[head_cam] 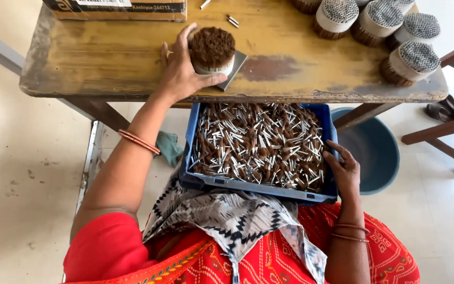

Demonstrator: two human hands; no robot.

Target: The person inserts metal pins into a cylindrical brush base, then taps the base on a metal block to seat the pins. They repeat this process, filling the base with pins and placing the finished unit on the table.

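My left hand (pixel 182 73) is wrapped around a round bundle of brown sticks (pixel 212 48) that stands upright on a small grey plate (pixel 236 66) on the wooden table (pixel 106 58). My right hand (pixel 344 169) grips the right rim of a blue plastic crate (pixel 248 186) resting on my lap. The crate is full of loose brown sticks with silver ends (pixel 258 144). A patterned cloth (pixel 227 215) lies under the crate.
Several banded bundles of sticks (pixel 390 31) stand at the table's back right. A cardboard box (pixel 116 9) sits at the back left. A blue-green bucket (pixel 377 150) stands on the floor at right, beside wooden furniture legs (pixel 447 129).
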